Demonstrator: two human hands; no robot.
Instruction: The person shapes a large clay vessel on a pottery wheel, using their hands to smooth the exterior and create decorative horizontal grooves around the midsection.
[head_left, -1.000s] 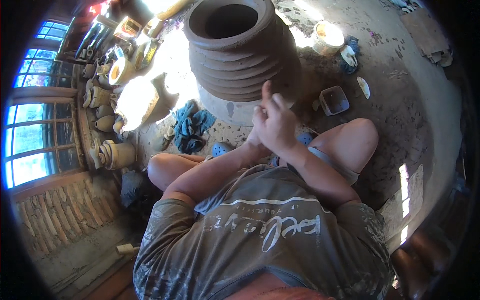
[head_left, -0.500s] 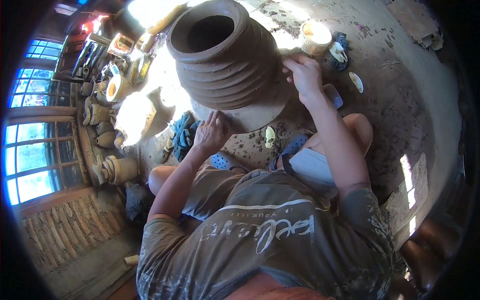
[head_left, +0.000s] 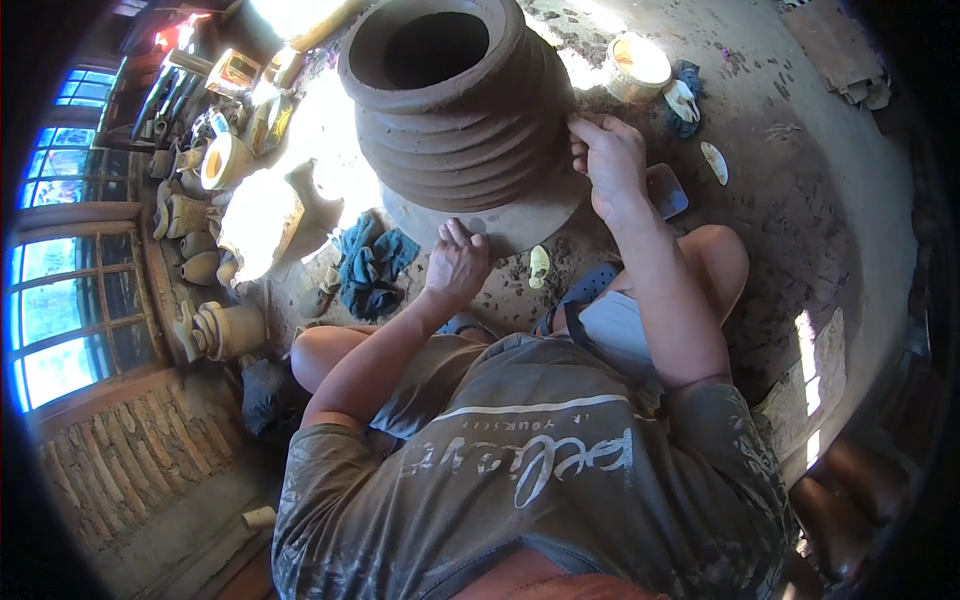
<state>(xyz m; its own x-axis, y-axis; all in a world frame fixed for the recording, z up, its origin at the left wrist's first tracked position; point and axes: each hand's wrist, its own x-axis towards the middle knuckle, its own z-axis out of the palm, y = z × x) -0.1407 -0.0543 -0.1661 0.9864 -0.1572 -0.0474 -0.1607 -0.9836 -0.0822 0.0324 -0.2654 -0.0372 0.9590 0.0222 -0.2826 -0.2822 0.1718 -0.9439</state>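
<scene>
A large brown clay pot [head_left: 460, 150] with a ridged wall and a wide dark mouth stands on a round flat wheel [head_left: 520, 225]. My left hand [head_left: 460, 265] rests at the wheel's near edge, fingers stretched toward the pot and thumb apart, holding nothing. Against the pot's right side, my right hand [head_left: 612, 160] is closed, its thumb and forefinger pressed together at the wall. Whatever may be between those fingertips is hidden. A dark teal cloth [head_left: 370, 265] lies left of the wheel, and a pale oval piece [head_left: 539, 266] lies just in front of it.
Right of the pot are a round tub [head_left: 637, 68], a bundled cloth [head_left: 685, 98], a clear plastic box [head_left: 666, 190] and another pale oval piece [head_left: 714, 162]. Clay scraps litter the floor. Several small pots [head_left: 235, 330] line the left wall below the windows.
My left hand has slid rightward along the wheel's near edge. My right hand stays at the pot's right side, its fingers curled in more. The whole view has shifted slightly.
</scene>
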